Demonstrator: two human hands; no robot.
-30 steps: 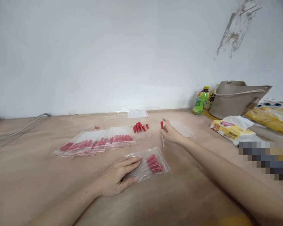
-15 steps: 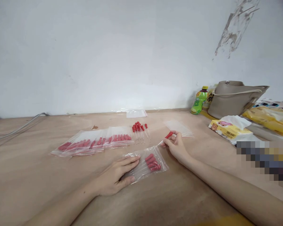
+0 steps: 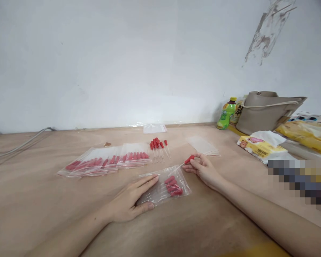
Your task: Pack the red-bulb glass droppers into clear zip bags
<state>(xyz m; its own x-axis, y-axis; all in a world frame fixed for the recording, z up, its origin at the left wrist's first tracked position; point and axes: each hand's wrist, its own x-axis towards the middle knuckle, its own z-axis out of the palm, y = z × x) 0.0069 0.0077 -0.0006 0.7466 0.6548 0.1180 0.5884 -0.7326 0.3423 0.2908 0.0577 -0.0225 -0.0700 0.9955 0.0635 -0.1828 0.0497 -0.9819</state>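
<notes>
A pale wall (image 3: 123, 64), scarred at the upper right, rises behind a table covered in brown paper (image 3: 42, 200).

The right hand (image 3: 203, 171) pinches a slim dropper with a red rubber bulb and clear tube (image 3: 189, 159) between thumb and fingers. Over the last second the dropper has come from upright, near the loose ones, to a slant, its tube now reaching the upper edge of a clear plastic zip bag (image 3: 159, 196). Dropper and bag are therefore lined up for the step in hand, which I judge to be loading, though whether the tip is inside or only over the film cannot be told. The left hand (image 3: 130, 200) grips nothing; it lies flat with fingers spread across the bag's left end, apparently steadying it. Several red-bulbed droppers (image 3: 173, 187) lie inside.

Beyond the bag sits a loose cluster of red-bulbed glass-like droppers (image 3: 157, 144). Left of it, overlapping filled bags (image 3: 107, 162) fan out; right of it lies a stack of flat whitish bags (image 3: 203, 146). Farther right stand a green-labelled drink bottle (image 3: 225, 117), a taupe handbag (image 3: 264, 114) and a yellow tissue pack (image 3: 260, 148).
</notes>
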